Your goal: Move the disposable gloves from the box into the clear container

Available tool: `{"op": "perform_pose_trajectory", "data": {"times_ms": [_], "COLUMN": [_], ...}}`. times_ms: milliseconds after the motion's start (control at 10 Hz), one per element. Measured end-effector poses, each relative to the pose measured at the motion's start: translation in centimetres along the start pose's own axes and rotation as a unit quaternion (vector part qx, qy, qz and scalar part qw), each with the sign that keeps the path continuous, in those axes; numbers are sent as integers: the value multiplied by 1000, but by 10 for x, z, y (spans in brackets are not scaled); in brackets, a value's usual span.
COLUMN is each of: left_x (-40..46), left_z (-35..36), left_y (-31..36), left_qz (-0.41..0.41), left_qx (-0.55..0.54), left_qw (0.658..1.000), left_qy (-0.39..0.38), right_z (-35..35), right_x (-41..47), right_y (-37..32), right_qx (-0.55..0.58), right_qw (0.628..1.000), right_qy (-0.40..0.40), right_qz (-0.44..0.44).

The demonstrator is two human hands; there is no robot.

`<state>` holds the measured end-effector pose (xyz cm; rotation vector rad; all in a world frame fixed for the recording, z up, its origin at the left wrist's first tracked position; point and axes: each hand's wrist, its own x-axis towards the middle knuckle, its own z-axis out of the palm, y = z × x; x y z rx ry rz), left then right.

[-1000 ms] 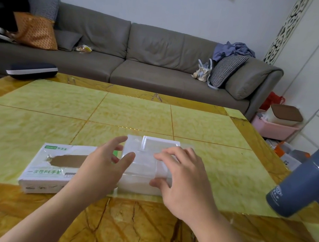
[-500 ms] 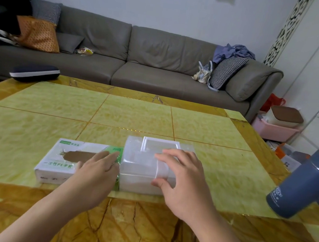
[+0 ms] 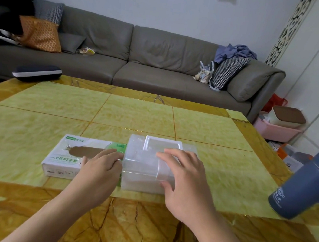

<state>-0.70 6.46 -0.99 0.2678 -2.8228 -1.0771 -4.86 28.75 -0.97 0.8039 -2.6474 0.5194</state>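
Nearest us, two bare forearms reach in over the brown-veined table (image 3: 143,229) edge. We count two hands. Left hand (image 3: 100,166) lies on the right end of the box (image 3: 60,155), fingers fairly straight and together, tips touching the container's left wall (grip not clear, looks like resting rather than clamping). Right hand (image 3: 184,178) is draped over the right part of the container (image 3: 140,168), fingers spread on its lid, thumb curled down against the near wall, so it clasps the container.

One box, white and green, printed text on top, a torn oval opening in its top face showing brown inside; it lies flat. One clear container, rectangular, lid on with a raised white-rimmed opening at the far side. Box and container sit side by side, touching, box on the left. We cannot tell whether gloves are inside either (container walls look cloudy).

To the right, one blue flask (image 3: 303,185) at the table edge, looking tilted in this wide lens. Far left corner of the table, one dark case (image 3: 37,72) with a white stripe.

Beyond the table, one grey sofa (image 3: 141,59). On it we count one orange cushion (image 3: 40,33), two checked cushions (image 3: 229,71) (one at each end), one small bag (image 3: 205,74), and blue clothes (image 3: 234,52). On the floor at right, one pink bin (image 3: 275,131).
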Motion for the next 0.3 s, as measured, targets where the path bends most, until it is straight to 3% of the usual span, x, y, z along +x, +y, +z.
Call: {"op": "perform_pose_trajectory", "data": {"times_ms": [300], "left_x": [0], "left_z": [-17], "left_y": [5], "left_qz": [-71], "left_qx": [-66], "left_qw": [992], "left_qy": [75], "right_z": [-7], "right_x": [0], "right_y": [-1], "right_qx": [21], "right_qw": [1000], "right_qy": [-9], "right_qz": [-16]}}
